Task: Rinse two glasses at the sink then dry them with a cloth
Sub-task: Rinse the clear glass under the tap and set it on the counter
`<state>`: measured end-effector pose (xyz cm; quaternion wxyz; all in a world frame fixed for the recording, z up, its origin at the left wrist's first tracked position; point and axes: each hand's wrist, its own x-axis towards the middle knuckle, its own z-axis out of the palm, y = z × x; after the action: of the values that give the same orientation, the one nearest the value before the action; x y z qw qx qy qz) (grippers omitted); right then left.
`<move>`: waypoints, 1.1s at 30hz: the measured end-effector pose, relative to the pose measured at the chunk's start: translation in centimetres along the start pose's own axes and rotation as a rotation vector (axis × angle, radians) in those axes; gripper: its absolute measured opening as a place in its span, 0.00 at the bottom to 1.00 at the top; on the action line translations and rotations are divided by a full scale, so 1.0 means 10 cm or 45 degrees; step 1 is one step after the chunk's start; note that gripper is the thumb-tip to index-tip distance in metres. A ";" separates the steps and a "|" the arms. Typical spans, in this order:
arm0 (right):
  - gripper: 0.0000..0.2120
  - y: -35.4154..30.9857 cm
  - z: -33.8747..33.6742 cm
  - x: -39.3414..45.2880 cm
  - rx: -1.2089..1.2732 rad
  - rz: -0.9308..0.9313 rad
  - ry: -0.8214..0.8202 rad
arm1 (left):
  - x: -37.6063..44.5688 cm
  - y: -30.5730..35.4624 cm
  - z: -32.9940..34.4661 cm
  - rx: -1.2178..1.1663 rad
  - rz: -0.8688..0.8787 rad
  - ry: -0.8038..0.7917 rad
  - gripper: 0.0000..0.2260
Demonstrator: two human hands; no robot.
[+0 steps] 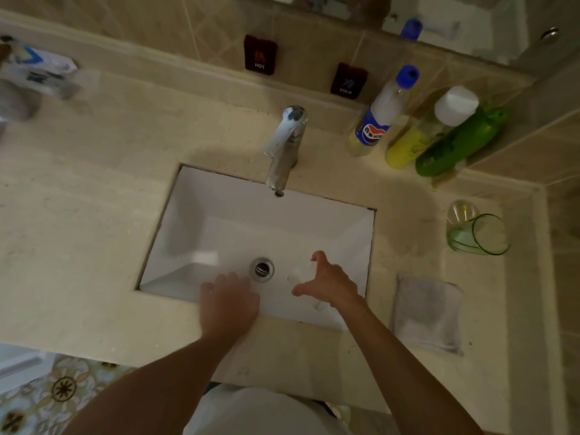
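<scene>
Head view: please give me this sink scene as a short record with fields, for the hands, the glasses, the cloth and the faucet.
left hand: open, fingers over the sink near the drain
right hand: holds a clear glass, blurred, over the basin
second glass: green-tinted, on the counter at right
cloth: folded, grey, on the counter right of the sink
faucet: no water visible
</scene>
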<state>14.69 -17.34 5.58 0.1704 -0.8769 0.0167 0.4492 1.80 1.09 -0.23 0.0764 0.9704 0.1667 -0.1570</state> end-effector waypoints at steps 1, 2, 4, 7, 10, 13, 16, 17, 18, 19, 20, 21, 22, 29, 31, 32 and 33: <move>0.48 0.03 -0.01 -0.01 0.013 -0.013 0.011 | 0.00 0.00 -0.01 0.008 -0.003 -0.004 0.14; 0.47 0.05 -0.03 -0.02 0.058 -0.046 0.041 | 0.01 0.00 -0.01 0.012 -0.008 -0.008 0.14; 0.45 0.13 -0.10 -0.06 0.249 -0.134 0.112 | 0.00 0.00 -0.01 0.007 -0.004 -0.016 0.15; 0.46 0.22 -0.27 -0.11 0.640 -0.244 0.257 | 0.01 -0.01 -0.01 0.017 0.000 -0.029 0.15; 0.46 0.35 -0.47 -0.11 0.922 -0.285 0.481 | 0.00 -0.01 0.00 0.005 0.002 -0.015 0.15; 0.42 0.51 -0.72 -0.11 1.048 -0.298 0.679 | 0.00 0.00 0.00 0.009 0.006 -0.008 0.15; 0.41 0.69 -0.95 -0.12 1.140 -0.291 0.845 | 0.00 -0.01 0.01 0.005 0.004 -0.007 0.14; 0.41 0.75 -1.01 -0.12 1.175 -0.287 0.903 | 0.00 -0.02 0.01 0.010 0.001 -0.012 0.14; 0.41 0.81 -1.06 -0.11 1.188 -0.273 0.964 | 0.00 -0.02 0.02 0.013 -0.001 -0.016 0.14; 0.39 0.86 -1.09 -0.09 1.176 -0.257 1.020 | 0.00 -0.02 0.02 0.014 0.001 -0.016 0.14; 0.38 0.92 -1.11 -0.07 1.163 -0.241 1.059 | 0.00 -0.02 0.03 0.014 0.003 -0.012 0.14; 0.38 0.97 -1.14 -0.04 1.167 -0.232 1.077 | 0.00 -0.01 0.03 0.016 0.005 -0.009 0.14; 0.38 1.01 -1.16 -0.01 1.189 -0.228 1.085 | 0.01 -0.01 0.02 0.018 0.006 -0.004 0.14; 0.41 1.10 -1.28 0.19 1.328 -0.239 1.098 | 0.01 -0.01 0.03 0.027 0.016 0.014 0.14; 0.41 1.12 -1.30 0.23 1.335 -0.236 1.094 | 0.01 -0.01 0.03 0.034 0.014 0.012 0.14; 0.41 1.12 -1.30 0.25 1.346 -0.232 1.089 | 0.01 -0.01 0.03 0.032 0.014 0.015 0.14; 0.41 1.12 -1.31 0.27 1.357 -0.232 1.089 | 0.01 -0.01 0.03 0.030 0.015 0.018 0.14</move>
<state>24.47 -31.67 7.34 0.5938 -0.7716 0.2272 -0.0220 1.78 1.13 -0.52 0.0648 0.9733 0.1598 -0.1517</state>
